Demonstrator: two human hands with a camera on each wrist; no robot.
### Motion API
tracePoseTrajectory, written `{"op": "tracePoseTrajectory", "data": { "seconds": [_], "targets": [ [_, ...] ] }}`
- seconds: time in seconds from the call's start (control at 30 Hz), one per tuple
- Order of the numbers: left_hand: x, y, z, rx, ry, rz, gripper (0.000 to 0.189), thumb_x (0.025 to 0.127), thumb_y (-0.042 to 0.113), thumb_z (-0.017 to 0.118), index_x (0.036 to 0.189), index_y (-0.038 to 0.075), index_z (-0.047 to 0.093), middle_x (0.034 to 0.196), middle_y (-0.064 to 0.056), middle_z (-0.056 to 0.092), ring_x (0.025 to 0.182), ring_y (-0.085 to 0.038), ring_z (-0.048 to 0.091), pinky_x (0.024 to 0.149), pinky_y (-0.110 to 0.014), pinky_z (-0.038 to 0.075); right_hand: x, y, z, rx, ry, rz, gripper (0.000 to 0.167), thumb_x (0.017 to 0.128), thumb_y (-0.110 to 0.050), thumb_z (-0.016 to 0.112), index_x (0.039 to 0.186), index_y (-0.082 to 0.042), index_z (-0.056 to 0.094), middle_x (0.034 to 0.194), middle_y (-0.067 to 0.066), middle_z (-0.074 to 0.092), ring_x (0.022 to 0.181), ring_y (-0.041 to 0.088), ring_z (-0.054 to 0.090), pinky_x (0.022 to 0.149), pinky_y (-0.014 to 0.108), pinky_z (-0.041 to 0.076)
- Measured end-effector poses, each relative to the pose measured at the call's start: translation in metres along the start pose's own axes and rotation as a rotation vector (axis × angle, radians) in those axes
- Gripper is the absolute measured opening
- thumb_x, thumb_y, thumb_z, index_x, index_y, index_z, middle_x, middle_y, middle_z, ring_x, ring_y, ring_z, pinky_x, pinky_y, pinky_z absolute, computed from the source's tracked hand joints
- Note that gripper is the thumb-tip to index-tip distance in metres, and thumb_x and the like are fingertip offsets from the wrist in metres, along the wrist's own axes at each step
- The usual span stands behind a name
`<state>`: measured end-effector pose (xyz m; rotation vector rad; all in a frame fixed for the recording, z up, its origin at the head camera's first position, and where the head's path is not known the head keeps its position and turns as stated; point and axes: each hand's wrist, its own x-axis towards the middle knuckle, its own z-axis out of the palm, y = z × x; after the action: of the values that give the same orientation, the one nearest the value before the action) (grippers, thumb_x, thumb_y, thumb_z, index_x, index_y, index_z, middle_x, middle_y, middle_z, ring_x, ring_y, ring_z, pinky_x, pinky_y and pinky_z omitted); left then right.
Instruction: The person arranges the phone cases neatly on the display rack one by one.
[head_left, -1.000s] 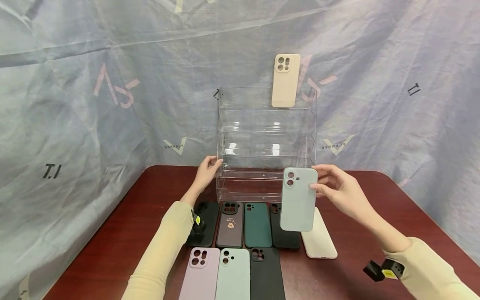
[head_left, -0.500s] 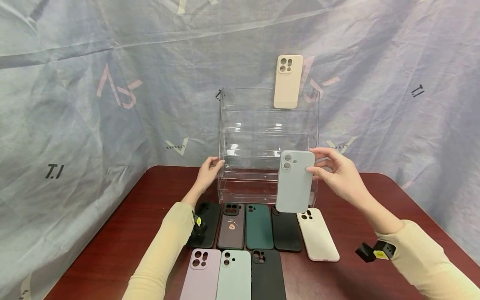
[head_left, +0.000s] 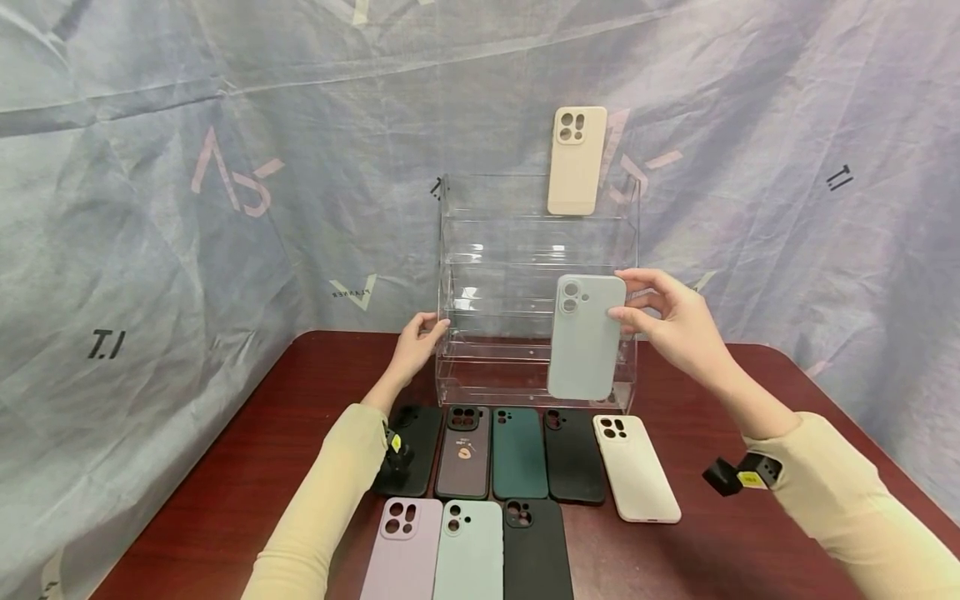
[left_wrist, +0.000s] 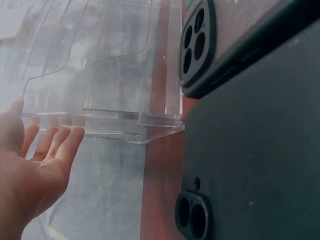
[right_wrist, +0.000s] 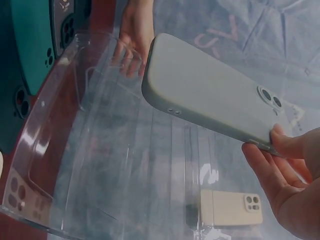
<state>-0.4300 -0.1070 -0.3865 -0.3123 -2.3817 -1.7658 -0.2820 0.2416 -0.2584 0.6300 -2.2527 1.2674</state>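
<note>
In the head view my right hand pinches a pale grey-blue phone case by its upper right edge, camera cutouts at the top. The case hangs upright in front of the right half of a clear acrylic display rack. My left hand grips the rack's left side edge, thumb to the front. In the left wrist view several fingertips rest along the clear side panel. A cream phone case stands on the top tier, toward the right.
Before the rack lie a black case, a dark translucent case, a green case, another black case and a cream case. Nearer are a lilac case, a pale blue case and a third black case.
My right hand has raised the grey-blue phone case and brought it slightly left, uncovering the cream and black cases on the table. The left hand stays on the rack's edge.
</note>
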Motion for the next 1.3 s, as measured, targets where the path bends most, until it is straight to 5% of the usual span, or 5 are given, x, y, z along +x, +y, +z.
{"op": "tracePoseTrajectory", "data": {
  "seconds": [0.47,0.83,1.3],
  "targets": [
    [-0.001,0.0,-0.002,-0.012,0.002,0.008,0.051,0.107,0.028,0.059,0.148,0.0,0.049,0.133,-0.024,0.057,0.127,-0.041,0.063,0.104,-0.052,0.057,0.036,0.001,-0.001,-0.018,0.029,-0.023,0.045,0.093,0.001,0.073,0.137,0.002,0.061,0.105,-0.017,0.059,0.076,-0.012,0.066,0.069,0.016,0.061],
    [-0.002,0.001,-0.005,-0.024,-0.013,0.018,0.054,0.106,0.026,0.06,0.153,0.004,0.045,0.148,-0.024,0.051,0.128,-0.043,0.062,0.101,-0.05,0.059,0.068,-0.017,-0.001,-0.049,0.015,-0.026,0.047,0.094,-0.001,0.073,0.139,0.003,0.059,0.117,0.016,0.064,0.073,-0.014,0.064,0.068,0.014,0.06],
    [-0.009,0.001,-0.003,-0.039,-0.028,0.017,0.053,0.107,0.023,0.06,0.153,0.002,0.045,0.144,-0.025,0.052,0.127,-0.043,0.062,0.1,-0.05,0.059,0.11,-0.015,0.005,0.022,0.043,-0.075,0.048,0.095,0.0,0.071,0.141,0.003,0.057,0.106,-0.009,0.054,0.079,-0.012,0.064,0.07,0.012,0.06]
  ]
}}
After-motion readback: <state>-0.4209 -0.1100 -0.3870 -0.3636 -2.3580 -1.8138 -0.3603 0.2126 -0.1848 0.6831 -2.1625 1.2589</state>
